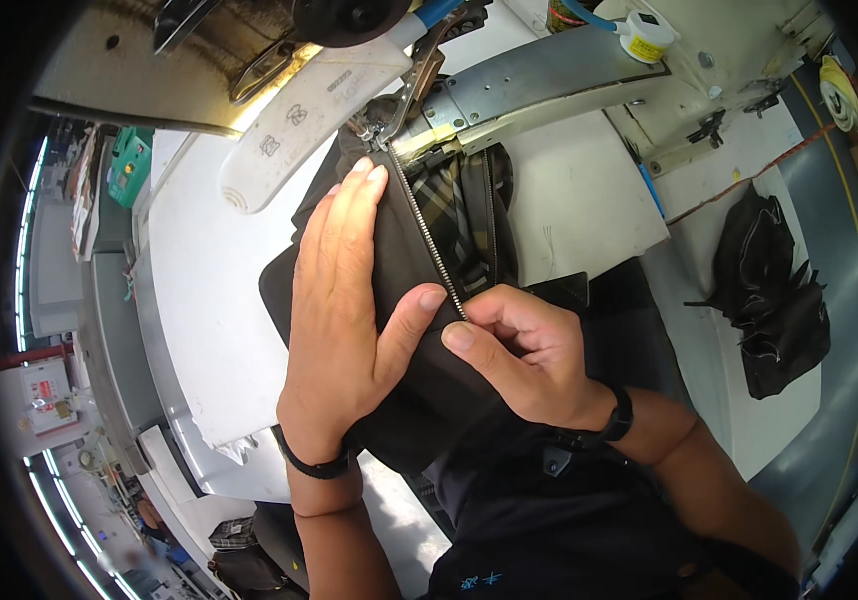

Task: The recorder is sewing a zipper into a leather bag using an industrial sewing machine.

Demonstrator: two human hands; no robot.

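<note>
Dark brown fabric [399,245] with a metal-toothed zipper [427,235] along its edge lies under the sewing machine's head. The zipper's far end runs up to the presser foot [377,135]. My left hand [334,270] rests flat on the fabric, left of the zipper, its fingers stretched toward the foot and the thumb out to the side. My right hand [529,350] pinches the near end of the zipper and its fabric edge between thumb and forefinger. A plaid lining [449,220] and a second zipper edge [491,215] show just right of the first zipper.
The machine's metal arm [549,85] crosses the far side, with a white guard [299,125] at its left. A white worktop [209,330] spreads leftward. Dark fabric pieces [774,290] lie in a pile at the right. A green device [131,165] stands far left.
</note>
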